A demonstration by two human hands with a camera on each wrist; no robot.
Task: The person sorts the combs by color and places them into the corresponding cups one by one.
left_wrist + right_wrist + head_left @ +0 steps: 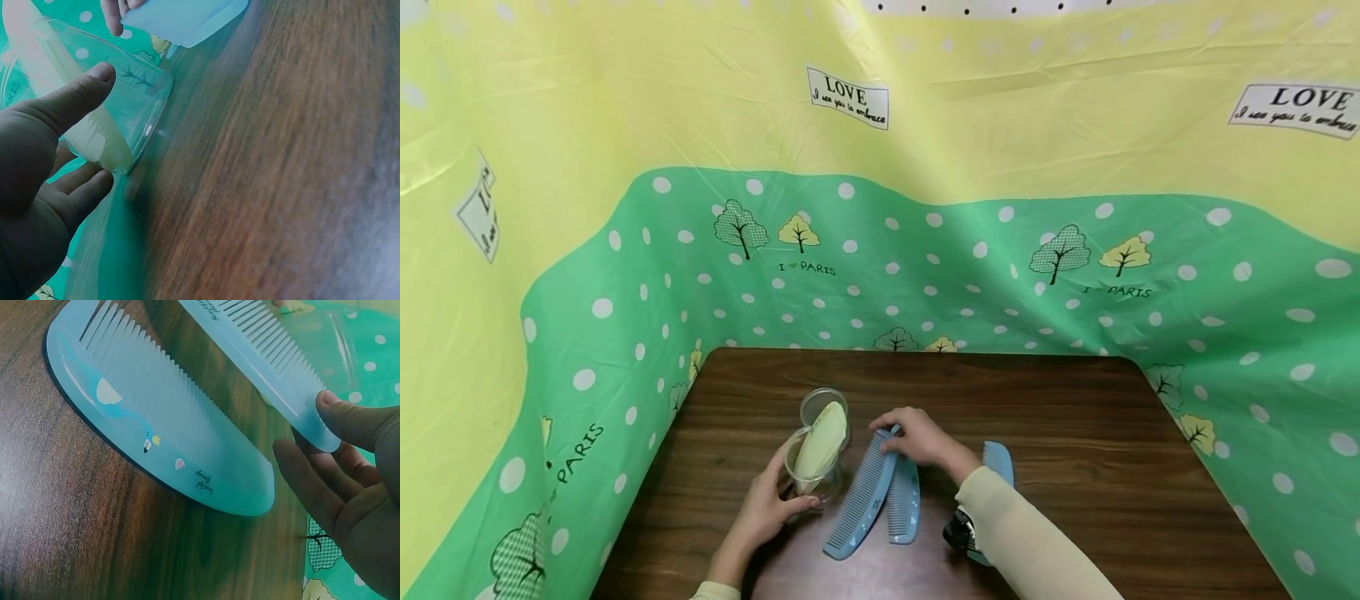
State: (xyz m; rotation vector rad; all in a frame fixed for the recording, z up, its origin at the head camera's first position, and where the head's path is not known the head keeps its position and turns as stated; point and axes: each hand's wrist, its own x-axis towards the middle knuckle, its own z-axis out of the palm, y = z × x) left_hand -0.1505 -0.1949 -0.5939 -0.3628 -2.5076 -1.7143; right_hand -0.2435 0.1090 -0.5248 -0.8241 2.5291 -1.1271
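Comb [867, 500], light blue and long, left of two that overlap near the middle of the brown wood surface [1075, 400]; its far end is in the right hand [921, 437]. Grip there: I read a pinch from the right wrist view, thumb on the upper face, fingers on the other side. Whether the whole length is clear of the wood, I cannot tell. Second blue comb [912, 504] lies just to the right, its far end partly under the held one; close up I make out a crown, a small pink gem and some lettering along its spine. Third blue comb [1000, 458] farther right, crossed by the cream sleeve [1030, 533], so I get only its ends. Left hand [766, 507], over on the left: grip wrapped on a clear cup [827, 486], thumb to the near side, fingers round the left. A pale yellow piece [822, 446], comb-like in outline, stands aslant inside, lower end in the cup, upper end out past the rim. Second clear cup [812, 402] just beyond, partly screened by that piece; contact between the cups I cannot judge. Yellow and green printed curtain [880, 275] behind.
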